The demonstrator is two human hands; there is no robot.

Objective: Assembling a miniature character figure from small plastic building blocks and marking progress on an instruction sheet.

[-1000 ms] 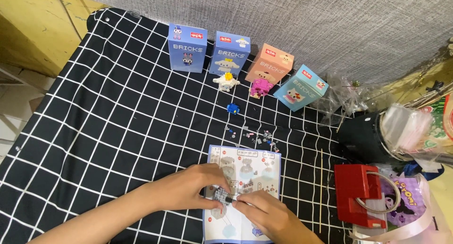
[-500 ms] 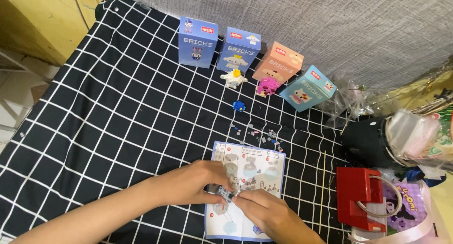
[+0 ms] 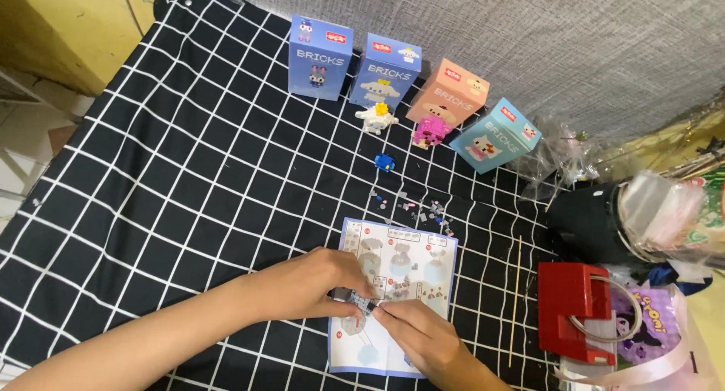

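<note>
My left hand [image 3: 313, 281] and my right hand [image 3: 414, 332] meet over a printed instruction sheet [image 3: 400, 262] lying on the black-and-white checked cloth [image 3: 189, 179]. Between their fingertips they pinch a small grey brick assembly [image 3: 355, 300]; both hands grip it. Loose tiny bricks [image 3: 419, 208] are scattered just beyond the sheet's far edge. A small blue brick piece [image 3: 384, 162] lies further back.
Several brick boxes stand at the back: two blue [image 3: 320, 56] [image 3: 385, 72], one peach [image 3: 448, 91], one teal [image 3: 495, 134]. A white figure [image 3: 375, 118] and a pink figure [image 3: 430, 130] stand before them. A red box [image 3: 576, 308], wooden stick [image 3: 516, 300] and bags [image 3: 649, 217] lie right.
The view has shifted a little, so everything sits lower in frame. My hands stay together over the sheet on the small assembly, barely moved.
</note>
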